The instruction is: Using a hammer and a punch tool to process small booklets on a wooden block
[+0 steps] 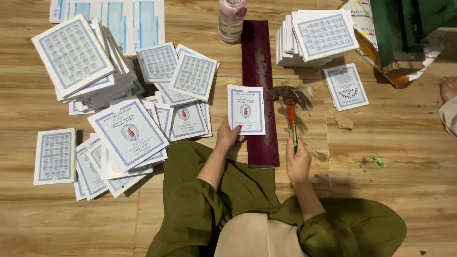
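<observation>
From my feed, the left hand [227, 135] is closed on the near edge of 1 small white booklet [246, 109], pinching it so its right side lies over the dark red strip [259, 90] that runs near to far across the wooden floor [409, 143]. The right hand [298, 164] is wrapped fully round the orange handle of a hammer [291, 107], whose metal head hangs just right of the booklet, over the strip's right edge.

As I judge it, the step is striking the booklet on that strip. To do it well, I would press the booklet flat, with the part to be struck squarely over the strip, keep the left fingers near and clear of the hammer's path, and bring the head down level, not tilted.

Loose piles of like booklets [128, 133] lie to the left, a neat stack [314, 38] sits far right, 1 single booklet [346, 86] lies beside it, and a pink bottle [232, 19] stands at the strip's far end.

The hammer head is blurred, so I cannot tell whether it touches the strip. I cannot see any staple or fastener. The bottle's top and the far sheets are cut off, and a bare foot [448, 88] at the right edge belongs to a person otherwise out of view.
</observation>
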